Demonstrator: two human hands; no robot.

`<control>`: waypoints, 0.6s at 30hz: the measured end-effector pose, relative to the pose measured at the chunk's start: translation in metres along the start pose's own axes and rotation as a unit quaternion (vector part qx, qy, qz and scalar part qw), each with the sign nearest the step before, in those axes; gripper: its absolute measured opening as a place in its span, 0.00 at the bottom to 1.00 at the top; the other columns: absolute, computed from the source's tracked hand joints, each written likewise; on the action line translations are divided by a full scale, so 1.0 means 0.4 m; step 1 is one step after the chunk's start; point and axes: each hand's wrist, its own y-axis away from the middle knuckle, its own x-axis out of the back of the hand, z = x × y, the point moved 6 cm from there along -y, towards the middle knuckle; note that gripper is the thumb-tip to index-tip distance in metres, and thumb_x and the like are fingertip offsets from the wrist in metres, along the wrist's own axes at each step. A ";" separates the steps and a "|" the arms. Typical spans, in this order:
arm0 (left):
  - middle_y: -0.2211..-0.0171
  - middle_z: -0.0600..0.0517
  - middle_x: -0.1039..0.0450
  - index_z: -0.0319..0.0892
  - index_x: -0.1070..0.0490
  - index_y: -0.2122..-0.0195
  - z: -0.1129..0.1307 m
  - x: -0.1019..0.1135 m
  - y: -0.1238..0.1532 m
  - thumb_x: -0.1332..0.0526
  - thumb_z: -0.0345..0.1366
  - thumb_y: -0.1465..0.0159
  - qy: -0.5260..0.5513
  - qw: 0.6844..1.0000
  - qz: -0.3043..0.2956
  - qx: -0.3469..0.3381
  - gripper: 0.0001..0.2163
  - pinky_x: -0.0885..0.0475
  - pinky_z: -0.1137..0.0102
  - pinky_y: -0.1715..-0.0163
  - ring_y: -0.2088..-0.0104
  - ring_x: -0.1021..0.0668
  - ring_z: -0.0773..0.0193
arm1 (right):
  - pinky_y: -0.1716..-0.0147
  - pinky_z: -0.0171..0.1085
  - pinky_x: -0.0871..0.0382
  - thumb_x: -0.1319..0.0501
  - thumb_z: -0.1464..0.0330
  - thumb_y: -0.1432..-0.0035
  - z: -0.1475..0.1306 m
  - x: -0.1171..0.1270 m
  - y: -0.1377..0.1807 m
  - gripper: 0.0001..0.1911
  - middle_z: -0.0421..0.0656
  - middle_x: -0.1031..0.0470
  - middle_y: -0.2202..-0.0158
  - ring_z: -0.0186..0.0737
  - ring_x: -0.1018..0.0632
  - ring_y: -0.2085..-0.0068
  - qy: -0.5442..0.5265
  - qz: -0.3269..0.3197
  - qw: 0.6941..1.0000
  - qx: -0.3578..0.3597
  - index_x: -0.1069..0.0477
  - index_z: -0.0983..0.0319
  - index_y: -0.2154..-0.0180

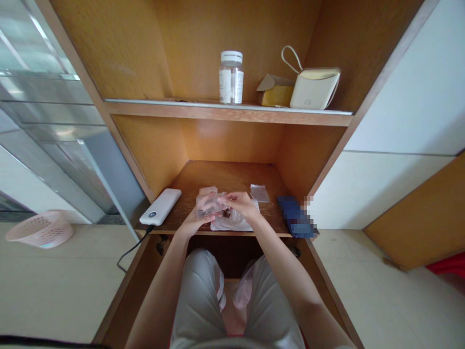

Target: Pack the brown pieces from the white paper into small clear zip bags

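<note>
My left hand [198, 220] is closed round a small clear zip bag [208, 205], which lies across its palm and fingers. At the right end of that bag, my right hand [241, 202] has its thumb and fingers pinched together near the bag's edge. Below both hands a larger clear plastic bag [232, 224] rests on the wooden shelf, with small dark brown bits partly showing in it. Another flat zip bag [260, 193] lies on the shelf to the right of my right hand. Some small bags behind my left hand are partly hidden.
A white power bank [160, 207] with a black cable lies at the left, a dark blue phone-like object [296, 216] at the right. On the upper shelf stand a clear jar [231, 80], a yellow box [276, 91] and a cream case [315, 89]. A pink basket [39, 230] sits on the floor.
</note>
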 end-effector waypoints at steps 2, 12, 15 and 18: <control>0.45 0.43 0.35 0.50 0.43 0.42 0.003 0.001 0.001 0.34 0.36 0.47 0.018 1.000 0.004 -0.006 0.32 0.28 0.68 0.71 0.60 0.23 0.54 | 0.78 0.32 0.40 0.35 0.57 0.55 0.011 -0.009 0.000 0.14 0.39 0.29 0.81 0.30 0.32 0.79 0.011 -0.016 1.000 -0.014 0.26 0.62 0.78; 0.48 0.43 0.32 0.47 0.40 0.47 -0.002 0.023 0.000 0.33 0.36 0.46 0.070 0.995 0.072 -0.008 0.26 0.26 0.71 0.73 0.64 0.22 0.59 | 0.71 0.34 0.34 0.39 0.61 0.53 0.050 0.003 -0.023 0.10 0.41 0.26 0.72 0.36 0.27 0.70 -0.030 0.083 0.996 -0.011 0.27 0.61 0.71; 0.50 0.45 0.30 0.46 0.39 0.49 -0.007 0.028 0.000 0.34 0.34 0.45 0.066 0.994 0.088 0.002 0.23 0.26 0.73 0.73 0.65 0.21 0.62 | 0.60 0.37 0.33 0.45 0.60 0.48 0.084 0.042 -0.034 0.12 0.45 0.26 0.62 0.39 0.26 0.59 -0.056 0.236 0.970 0.021 0.30 0.61 0.68; 0.50 0.46 0.30 0.47 0.38 0.50 -0.006 0.026 -0.002 0.34 0.33 0.45 0.066 0.994 0.090 0.007 0.22 0.26 0.73 0.72 0.65 0.21 0.62 | 0.52 0.39 0.36 0.48 0.59 0.45 0.123 0.039 -0.048 0.15 0.47 0.29 0.54 0.40 0.28 0.52 -0.046 0.261 0.964 0.010 0.31 0.61 0.61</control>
